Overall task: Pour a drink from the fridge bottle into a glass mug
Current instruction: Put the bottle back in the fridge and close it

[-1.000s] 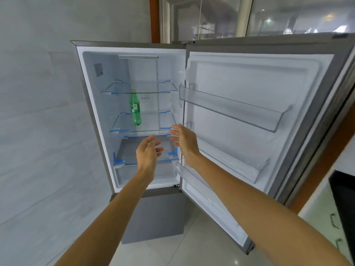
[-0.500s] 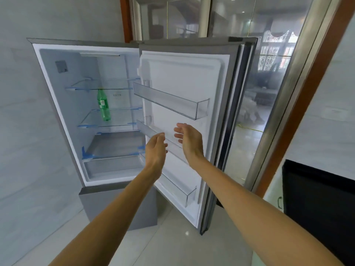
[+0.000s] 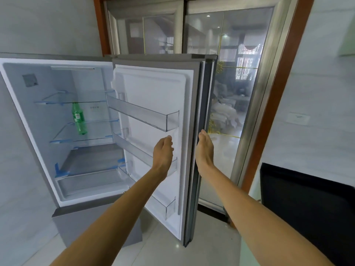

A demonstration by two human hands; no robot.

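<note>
- Head view is showing the fridge (image 3: 38, 120) standing open, with its door (image 3: 153, 89) now sitting mid-picture, where a second ago the shelves were filling the middle.
- Both hands are travelling right, away from the shelves and toward the door's free edge.
- Left hand (image 3: 163, 150) is hanging in front of the door's inner lining, fingers loosely curled and gripping nothing.
- Right hand (image 3: 205, 148) is reaching just beside the door's outer edge, fingers straight and together, palm turned inward; whether it is touching the edge I cannot tell.
- Green bottle (image 3: 78, 119) is staying upright on the middle glass shelf (image 3: 96, 129), well apart from both hands and untouched.
- No glass mug is showing anywhere in view.
- Judging from this, the person is settling the door wide open rather than fetching the drink; the reach for the bottle is not yet starting, so the task is sitting near its very beginning.
</note>
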